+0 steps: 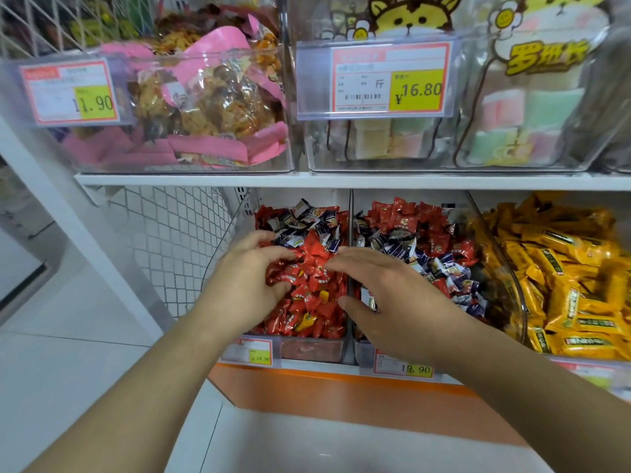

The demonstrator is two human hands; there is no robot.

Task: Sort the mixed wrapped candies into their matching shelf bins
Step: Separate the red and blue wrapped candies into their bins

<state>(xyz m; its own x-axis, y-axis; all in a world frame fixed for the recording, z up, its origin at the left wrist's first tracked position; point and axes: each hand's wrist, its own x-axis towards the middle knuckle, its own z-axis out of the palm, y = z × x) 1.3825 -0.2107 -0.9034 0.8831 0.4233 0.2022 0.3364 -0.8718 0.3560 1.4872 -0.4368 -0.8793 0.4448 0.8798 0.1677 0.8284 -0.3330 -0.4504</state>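
Your left hand [254, 278] grasps crinkly red candies [309, 285] heaped in the clear left bin [312, 349]; your right hand [386, 298] lies released, fingers straight, over its thin divider wall. Glossy navy candies [403, 247] right of it.

White and yellow price tag [387, 78] at 12 o'clock reads ¥16.80; lower yellow-patched tag [404, 368] at 5 o'clock reads 19.90.

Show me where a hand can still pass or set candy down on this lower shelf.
Free: the bare gap left of the left bin, beside the wire mesh panel. Crowded: left bin heaped with red candies, both the left hand and right hand over it; middle bin and yellow bars piled high.
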